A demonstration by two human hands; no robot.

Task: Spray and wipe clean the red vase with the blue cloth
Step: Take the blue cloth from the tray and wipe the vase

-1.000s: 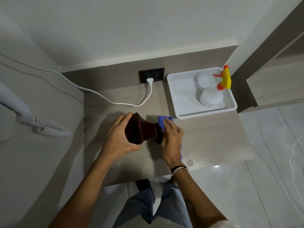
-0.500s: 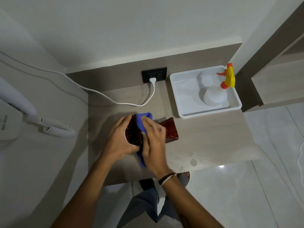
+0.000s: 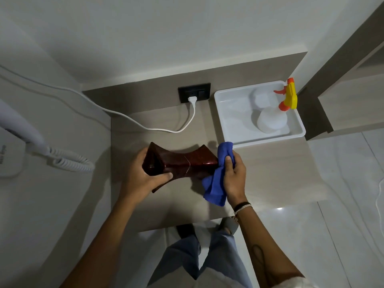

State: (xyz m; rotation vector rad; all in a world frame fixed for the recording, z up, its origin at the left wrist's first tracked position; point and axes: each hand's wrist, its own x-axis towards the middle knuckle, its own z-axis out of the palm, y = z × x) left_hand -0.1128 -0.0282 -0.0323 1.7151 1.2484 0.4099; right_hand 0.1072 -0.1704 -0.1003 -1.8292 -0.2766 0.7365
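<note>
Wipe step in hand, spraying looks done: spray bottle (image 3: 272, 119) parked upright in white tray (image 3: 232, 121) at 2 o'clock, well apart from both hands

Red vase (image 3: 187, 163) held on its side over the counter (image 3: 270, 173) mid-frame, mouth end toward 9 o'clock, base end toward 3 o'clock. Cannot tell if it rests on the counter or is lifted a little

Left hand (image 3: 143, 177) closed around the mouth end, thumb along the near side, fingers over the far rim. Right hand (image 3: 233, 175) clenched on blue cloth (image 3: 218, 177), bunched, pressed against the base end of the vase, loose tail hanging toward 6 o'clock

Next move, my read: drag cloth along the body toward 9 o'clock, or turn the vase with left hand to expose an unwiped face; needs firm left grip since the glossy surface may be slick if wet

Edges and room: counter front edge close at 6 o'clock, below the wrists, so a dropped vase could go off to the floor. Tray rim just beside cloth top at 1 o'clock, tight there. White cord (image 3: 166, 129) lies at 12 o'clock, near but apart from vase. Open counter at 3 to 4 o'clock, right of right hand. Wall with coiled cable (image 3: 70, 163) at 9 o'clock, limited swing on that side
</note>
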